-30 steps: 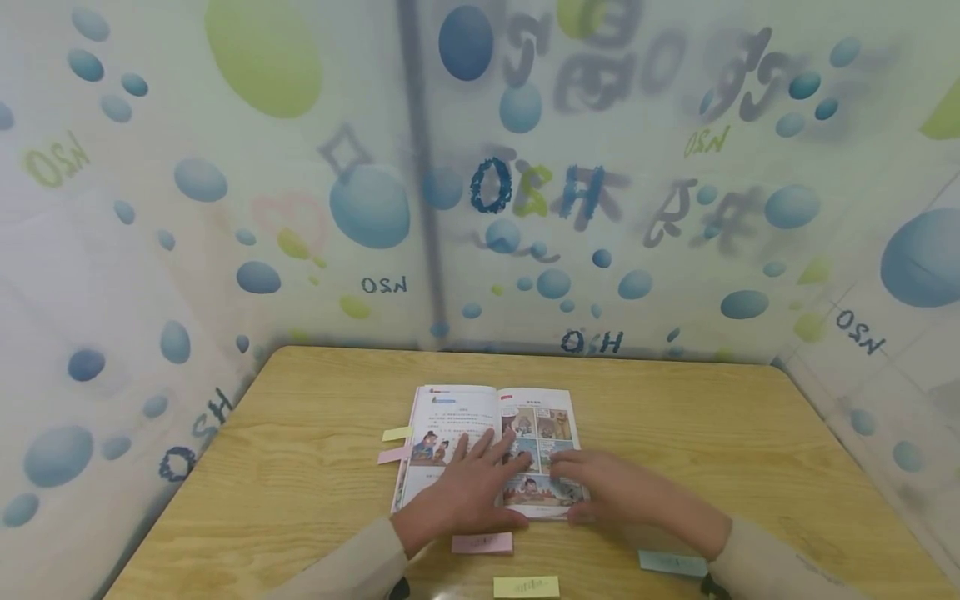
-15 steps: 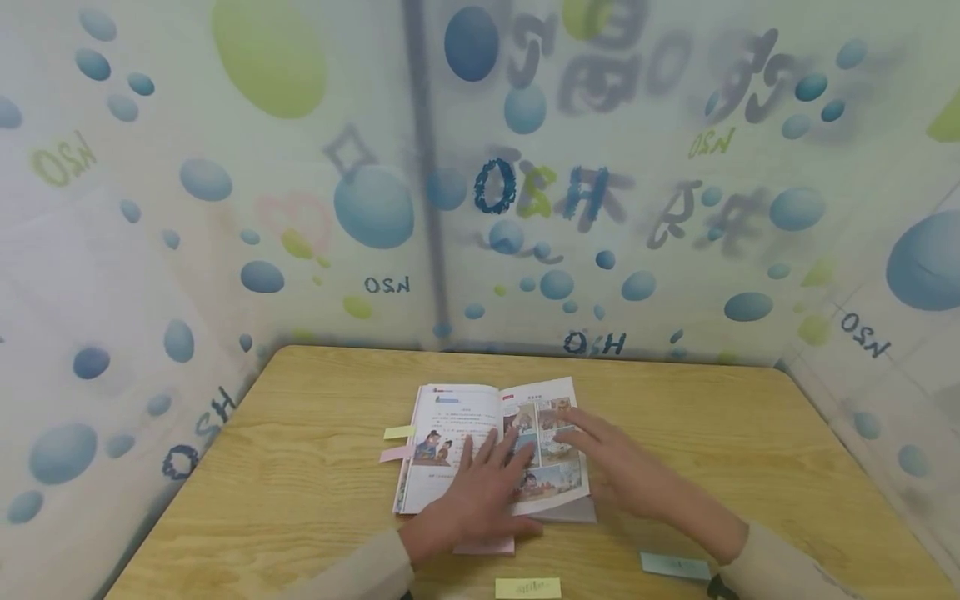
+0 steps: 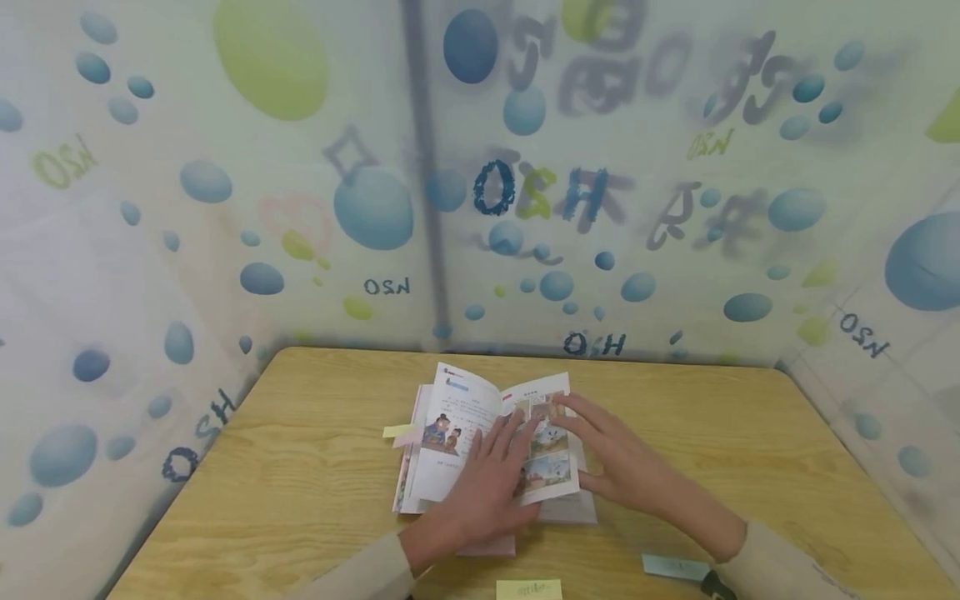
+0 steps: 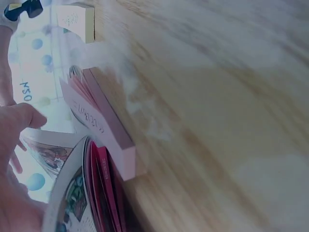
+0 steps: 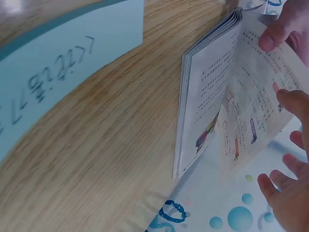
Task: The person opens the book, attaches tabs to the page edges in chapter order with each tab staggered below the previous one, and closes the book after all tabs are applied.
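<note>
An open picture book (image 3: 465, 433) lies near the middle of the table, its leaves raised on both sides of the fold. My left hand (image 3: 491, 467) lies across the lower part with fingers straight over the fold. Its thumb reaches below the page's bottom edge. At the lifted right page (image 3: 551, 479), my right hand (image 3: 618, 454) has its fingers spread over the outer edge. In the right wrist view the right thumb (image 5: 292, 101) overlaps the back of that page, while the other fingers (image 5: 285, 181) stand apart from it.
Yellow and pink tabs (image 3: 397, 432) stick out at the book's left. On the wooden table (image 3: 300, 450), a pink sticky pad (image 4: 108, 128) sits just below the book. A yellow pad (image 3: 529, 590) and a blue pad (image 3: 675, 568) lie nearer me. Patterned curtains (image 3: 645, 250) surround the table.
The right page has risen and tilted leftward, baring paper beneath it. The left page has lifted as well. My right hand has moved up along the page's outer edge; the left shifted slightly right.
</note>
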Tool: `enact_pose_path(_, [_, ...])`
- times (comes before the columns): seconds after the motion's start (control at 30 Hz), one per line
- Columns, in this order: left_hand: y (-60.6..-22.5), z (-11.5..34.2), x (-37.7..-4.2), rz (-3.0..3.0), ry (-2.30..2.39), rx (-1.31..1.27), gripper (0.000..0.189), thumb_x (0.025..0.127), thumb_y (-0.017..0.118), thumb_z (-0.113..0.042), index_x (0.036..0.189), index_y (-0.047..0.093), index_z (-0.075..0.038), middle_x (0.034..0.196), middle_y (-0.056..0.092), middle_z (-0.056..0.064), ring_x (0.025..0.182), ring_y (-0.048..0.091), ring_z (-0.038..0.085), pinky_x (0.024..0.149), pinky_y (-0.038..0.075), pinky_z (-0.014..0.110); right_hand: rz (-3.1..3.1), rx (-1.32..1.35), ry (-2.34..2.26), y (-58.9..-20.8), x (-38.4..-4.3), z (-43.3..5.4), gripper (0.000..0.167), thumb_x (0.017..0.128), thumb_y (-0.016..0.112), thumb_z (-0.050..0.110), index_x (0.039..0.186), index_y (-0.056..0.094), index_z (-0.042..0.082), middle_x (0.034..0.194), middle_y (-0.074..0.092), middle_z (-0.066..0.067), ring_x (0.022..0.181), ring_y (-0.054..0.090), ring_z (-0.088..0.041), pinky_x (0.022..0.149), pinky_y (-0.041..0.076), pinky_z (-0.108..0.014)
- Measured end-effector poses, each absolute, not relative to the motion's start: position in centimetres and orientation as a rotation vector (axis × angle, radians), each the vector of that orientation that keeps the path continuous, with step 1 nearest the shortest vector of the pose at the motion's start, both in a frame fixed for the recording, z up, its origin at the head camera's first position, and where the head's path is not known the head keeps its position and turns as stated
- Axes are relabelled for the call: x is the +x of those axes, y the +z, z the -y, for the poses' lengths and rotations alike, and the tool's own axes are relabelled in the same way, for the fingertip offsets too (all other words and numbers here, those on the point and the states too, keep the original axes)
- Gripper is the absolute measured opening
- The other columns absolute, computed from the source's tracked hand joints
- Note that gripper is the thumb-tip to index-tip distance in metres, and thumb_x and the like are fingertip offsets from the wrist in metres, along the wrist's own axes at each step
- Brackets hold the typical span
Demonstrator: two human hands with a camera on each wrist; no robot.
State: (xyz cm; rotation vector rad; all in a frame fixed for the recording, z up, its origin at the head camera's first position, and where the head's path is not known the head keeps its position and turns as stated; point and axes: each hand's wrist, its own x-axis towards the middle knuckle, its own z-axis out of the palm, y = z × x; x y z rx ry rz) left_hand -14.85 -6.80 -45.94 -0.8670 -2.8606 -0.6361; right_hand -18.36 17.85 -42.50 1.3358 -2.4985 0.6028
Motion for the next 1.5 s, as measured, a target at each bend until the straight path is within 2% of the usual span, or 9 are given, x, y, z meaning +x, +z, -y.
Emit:
enact_pose_path(0.27, [-45.2, 8.3, -14.7, 2.777, -0.695, -0.794, 0.111, 0.081, 0.079, -0.031, 0.164, 0.007, -0.014, 0.166, 0.013, 0.017, 0.148, 0.019, 0.044, 0.111, 0.024, 0.067, 2.534, 1.227, 0.614, -42.5, -18.0, -18.8, 0.076, 0.078, 0.09, 0.019, 0.142, 0.051, 0.004, 0.157, 0.038, -0.016, 0.141, 0.039, -0.035, 0.109, 0.038, -0.053])
enact_pose_path(0.57, [-44.0, 10.5, -13.8, 2.631, -0.714, -0.714, 0.099, 0.086, 0.073, -0.022, 0.163, 0.012, -0.011, 0.167, 0.012, 0.015, 0.149, 0.02, 0.041, 0.115, 0.025, 0.059, 2.678, 1.171, 0.638, -43.2, -17.3, -19.4, 0.071, 0.083, 0.087, 0.023, 0.143, 0.052, 0.009, 0.159, 0.037, -0.01, 0.142, 0.038, -0.033, 0.109, 0.038, -0.053])
enact_pose_path(0.83, [-43.9, 12.3, -13.8, 2.492, -0.649, -0.66, 0.095, 0.078, 0.076, -0.02, 0.158, 0.027, -0.007, 0.162, 0.026, 0.023, 0.143, 0.031, 0.046, 0.114, 0.028, 0.057, 2.714, 1.184, 0.617, -43.6, -17.1, -19.3, 0.069, 0.084, 0.085, 0.024, 0.142, 0.053, 0.007, 0.156, 0.04, -0.013, 0.142, 0.038, -0.034, 0.11, 0.037, -0.053])
enact_pose_path(1.03, [-44.0, 12.8, -13.7, 2.496, -0.586, -0.645, 0.09, 0.077, 0.075, -0.019, 0.156, 0.032, -0.005, 0.162, 0.024, 0.023, 0.142, 0.031, 0.047, 0.115, 0.027, 0.055, 2.728, 1.193, 0.627, -43.4, -17.0, -19.4, 0.067, 0.085, 0.084, 0.024, 0.142, 0.052, 0.008, 0.156, 0.04, -0.012, 0.142, 0.038, -0.034, 0.109, 0.037, -0.054])
enact_pose_path(1.37, [-43.8, 13.2, -13.6, 2.466, -0.456, -0.623, 0.089, 0.074, 0.076, -0.019, 0.154, 0.039, -0.008, 0.161, 0.027, 0.023, 0.144, 0.027, 0.049, 0.109, 0.031, 0.065, 2.729, 1.217, 0.608, -43.2, -17.0, -19.3, 0.067, 0.085, 0.084, 0.024, 0.142, 0.053, 0.007, 0.154, 0.042, -0.015, 0.141, 0.039, -0.036, 0.109, 0.038, -0.054])
enact_pose_path(1.5, [-43.8, 13.6, -13.3, 2.512, -0.365, -0.608, 0.085, 0.073, 0.078, -0.02, 0.151, 0.046, -0.01, 0.16, 0.029, 0.024, 0.144, 0.026, 0.05, 0.107, 0.031, 0.069, 2.712, 1.249, 0.609, -43.4, -17.0, -19.1, 0.066, 0.084, 0.085, 0.023, 0.14, 0.054, 0.008, 0.154, 0.043, -0.013, 0.139, 0.041, -0.035, 0.108, 0.039, -0.053])
